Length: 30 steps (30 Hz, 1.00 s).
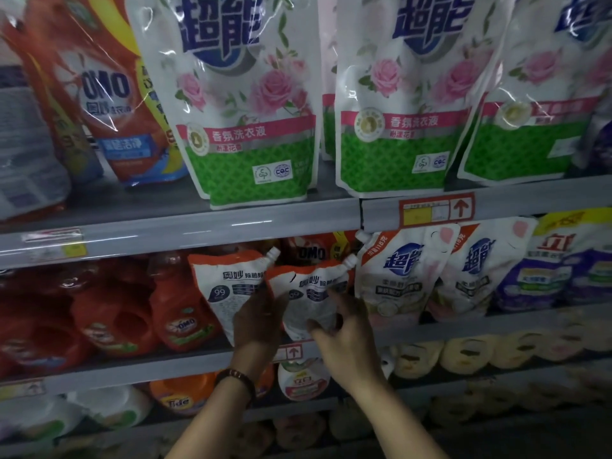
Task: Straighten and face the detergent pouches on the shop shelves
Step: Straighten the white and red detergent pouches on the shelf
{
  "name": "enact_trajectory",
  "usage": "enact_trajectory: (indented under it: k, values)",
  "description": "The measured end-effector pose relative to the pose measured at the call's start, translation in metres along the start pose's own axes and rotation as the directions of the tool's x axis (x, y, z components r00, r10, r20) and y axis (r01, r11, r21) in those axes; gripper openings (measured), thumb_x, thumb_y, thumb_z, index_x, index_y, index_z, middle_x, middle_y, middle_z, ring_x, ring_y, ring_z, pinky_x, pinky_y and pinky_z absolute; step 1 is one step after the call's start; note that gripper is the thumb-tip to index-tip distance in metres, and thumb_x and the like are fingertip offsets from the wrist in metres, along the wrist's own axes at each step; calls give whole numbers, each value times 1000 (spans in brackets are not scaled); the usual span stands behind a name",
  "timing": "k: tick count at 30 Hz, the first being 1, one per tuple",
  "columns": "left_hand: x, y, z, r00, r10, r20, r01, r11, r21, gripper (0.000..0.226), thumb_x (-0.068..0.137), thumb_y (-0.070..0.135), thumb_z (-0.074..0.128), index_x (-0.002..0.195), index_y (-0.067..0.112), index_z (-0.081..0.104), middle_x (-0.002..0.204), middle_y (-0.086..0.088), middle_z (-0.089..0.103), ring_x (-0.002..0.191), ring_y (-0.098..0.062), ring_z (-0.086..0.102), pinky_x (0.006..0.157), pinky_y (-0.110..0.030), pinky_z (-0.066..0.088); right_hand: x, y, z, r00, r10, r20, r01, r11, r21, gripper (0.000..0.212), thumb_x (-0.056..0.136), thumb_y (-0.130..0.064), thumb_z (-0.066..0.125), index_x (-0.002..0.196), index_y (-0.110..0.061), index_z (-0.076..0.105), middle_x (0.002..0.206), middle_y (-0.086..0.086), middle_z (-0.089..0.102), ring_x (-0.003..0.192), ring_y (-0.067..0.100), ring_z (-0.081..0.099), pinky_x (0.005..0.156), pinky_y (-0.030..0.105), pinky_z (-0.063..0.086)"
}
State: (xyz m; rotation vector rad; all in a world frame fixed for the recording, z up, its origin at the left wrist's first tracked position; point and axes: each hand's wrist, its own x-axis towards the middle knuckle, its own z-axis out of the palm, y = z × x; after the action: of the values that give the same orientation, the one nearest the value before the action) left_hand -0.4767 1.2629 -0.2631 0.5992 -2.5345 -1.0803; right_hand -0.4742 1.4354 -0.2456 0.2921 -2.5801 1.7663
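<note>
Grey shelves carry big rose pouches on top. On the middle shelf a small orange-white pouch stands tilted, overlapping its twin, near red bottles. The right hand curls thumb and fingers round its lower right. The left hand lies at its left edge, grip unclear.

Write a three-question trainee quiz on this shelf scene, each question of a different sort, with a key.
1. True or false: the left hand and the right hand both hold the same small orange-and-white pouch.
2. The bracelet is worn on: A) the left wrist B) the right wrist C) neither wrist.
3. Fill in: the big rose pouches stand one level ___ the held pouch.
Key: 1 true; 2 A; 3 above.
</note>
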Motion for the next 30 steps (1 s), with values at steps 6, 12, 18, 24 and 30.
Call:
enact_trajectory:
  k: [6,12,18,24,30]
  values:
    - [1,-5,6,999,-14,44,16,999,-46,33,107,38,58,119,13,75,118,-7,76,107,-25,72,86,-31,51,-2,4,17,999,34,14,-35,998,48,80,86,-44,81,156,-38,44,155,-11,44,144,9,44,116,37,49]
    - [-2,-5,10,999,-49,4,49,985,-165,29,105,39,61,113,16,78,118,-7,77,109,-28,72,93,-43,56,-8,3,27,996,84,9,-84,992,98,105,75,-67,70,165,-41,24,167,-15,34,155,12,34,121,47,43]
    - [-11,-2,12,993,-14,-116,-16,967,-256,28,104,40,64,112,18,80,110,-5,79,102,-27,74,87,-48,58,-25,-5,38,995,98,3,-98,991,95,106,78,-69,66,167,-38,18,173,-16,18,160,8,21,125,44,36]
    - [-25,3,-3,988,52,-148,-108,907,-407,18,100,41,62,108,45,78,101,23,78,99,5,71,88,-34,59,-26,-23,37,998,55,-22,-50,985,166,96,87,-63,70,167,-34,24,171,-19,25,158,0,21,130,37,27]
    - [-39,3,-4,996,73,-59,-87,960,-267,40,102,14,66,104,54,74,94,30,71,95,2,68,80,-27,57,-25,-35,30,995,93,-23,-85,968,237,64,81,-61,75,139,-38,62,129,-22,69,122,-3,63,103,25,53]
